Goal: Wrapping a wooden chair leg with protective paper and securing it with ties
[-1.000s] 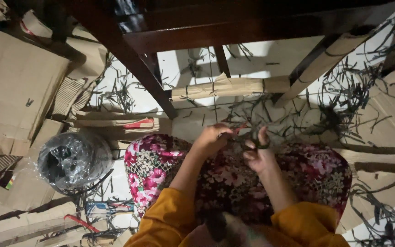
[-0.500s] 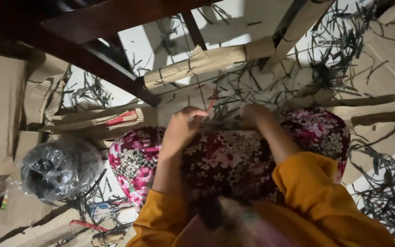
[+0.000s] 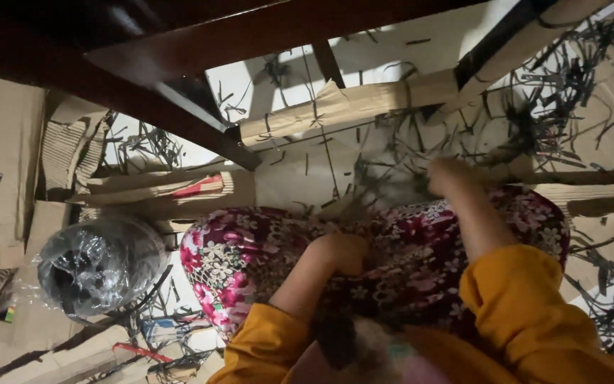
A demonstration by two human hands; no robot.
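Right hand (image 3: 448, 176) is stretched out past the knee, down among the thin dark strips (image 3: 392, 171) on the floor. It is blurry, so I cannot tell if the fingers are pinching a strip or are spread. Left hand (image 3: 341, 254) rests on the flowery cloth (image 3: 250, 249) over the lap. It looks curled into a loose fist, and I cannot see anything in it.

Both arms wear yellow sleeves (image 3: 513, 306). Dark strips lie all over the pale floor in front of the knees, with more in a pile on the right. A rolled brown cardboard bundle (image 3: 349, 103) tied with strips lies just past them. Dark wooden chair legs (image 3: 179, 114) cross above it. On the left are flat cardboard pieces (image 3: 8, 142) and a dark roll in a shiny clear bag (image 3: 97, 263).
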